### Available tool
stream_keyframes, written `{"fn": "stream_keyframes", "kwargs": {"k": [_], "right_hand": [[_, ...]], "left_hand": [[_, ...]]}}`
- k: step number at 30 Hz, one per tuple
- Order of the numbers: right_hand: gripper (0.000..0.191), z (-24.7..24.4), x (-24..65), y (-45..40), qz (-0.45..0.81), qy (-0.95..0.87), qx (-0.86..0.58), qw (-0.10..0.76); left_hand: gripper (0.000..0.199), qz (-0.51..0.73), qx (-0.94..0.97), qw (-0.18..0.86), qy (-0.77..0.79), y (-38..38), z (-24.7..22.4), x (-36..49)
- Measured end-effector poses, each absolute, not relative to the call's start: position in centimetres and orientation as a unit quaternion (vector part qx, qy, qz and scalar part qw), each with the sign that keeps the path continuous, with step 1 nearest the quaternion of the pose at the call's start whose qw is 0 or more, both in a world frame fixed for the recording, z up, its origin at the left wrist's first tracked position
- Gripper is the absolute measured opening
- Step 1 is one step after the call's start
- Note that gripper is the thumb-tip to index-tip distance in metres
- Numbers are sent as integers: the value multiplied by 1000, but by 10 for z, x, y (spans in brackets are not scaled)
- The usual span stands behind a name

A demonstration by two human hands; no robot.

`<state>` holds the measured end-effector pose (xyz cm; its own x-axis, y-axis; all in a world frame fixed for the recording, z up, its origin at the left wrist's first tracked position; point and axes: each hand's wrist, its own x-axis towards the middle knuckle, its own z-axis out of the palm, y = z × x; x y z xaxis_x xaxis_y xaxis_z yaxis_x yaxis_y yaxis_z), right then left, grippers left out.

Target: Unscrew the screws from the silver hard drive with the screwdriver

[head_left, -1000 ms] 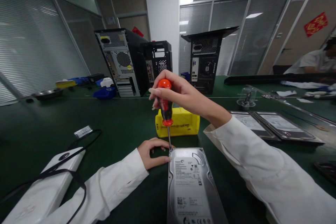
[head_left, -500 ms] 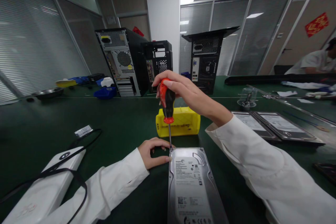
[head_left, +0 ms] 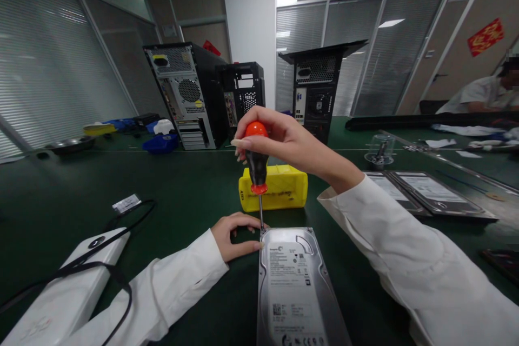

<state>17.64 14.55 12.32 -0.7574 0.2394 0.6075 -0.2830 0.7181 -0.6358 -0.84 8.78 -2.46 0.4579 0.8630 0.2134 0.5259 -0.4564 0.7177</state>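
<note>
A silver hard drive [head_left: 290, 286] lies label up on the green table, its near end cut off by the frame. My right hand [head_left: 273, 135] is closed around the handle of a red and black screwdriver [head_left: 258, 167]. The screwdriver stands nearly upright, and its tip meets the drive's far left corner. At that same corner, my left hand [head_left: 235, 235] grips the drive, with thumb on the left edge and fingertips near the screwdriver's tip. Just beyond sits a yellow plastic bin [head_left: 284, 189] with small dark bits in it.
A white box-like device [head_left: 73, 286] with a black cable lies at left. More hard drives [head_left: 430, 192] rest at right, near a clear plastic container [head_left: 380, 150]. Computer cases [head_left: 182, 97] stand at the back beside a blue bin [head_left: 160, 143]. Another person [head_left: 478, 94] sits far right.
My right hand's fingers have shifted around the screwdriver handle, and the handle has turned. The tip stays at the same corner. My left hand and the drive keep their places.
</note>
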Motion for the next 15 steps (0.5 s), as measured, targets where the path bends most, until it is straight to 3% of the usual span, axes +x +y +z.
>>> {"fn": "stream_keyframes", "kwargs": {"k": [5,15], "right_hand": [[24,125,174,142,272,-885,12,378],[38,130,182,139,263,-909,-36,321]], "left_hand": [[35,291,801,291,433,89,-25,-8],[35,296,803,287,431,89,-26,-9]]}}
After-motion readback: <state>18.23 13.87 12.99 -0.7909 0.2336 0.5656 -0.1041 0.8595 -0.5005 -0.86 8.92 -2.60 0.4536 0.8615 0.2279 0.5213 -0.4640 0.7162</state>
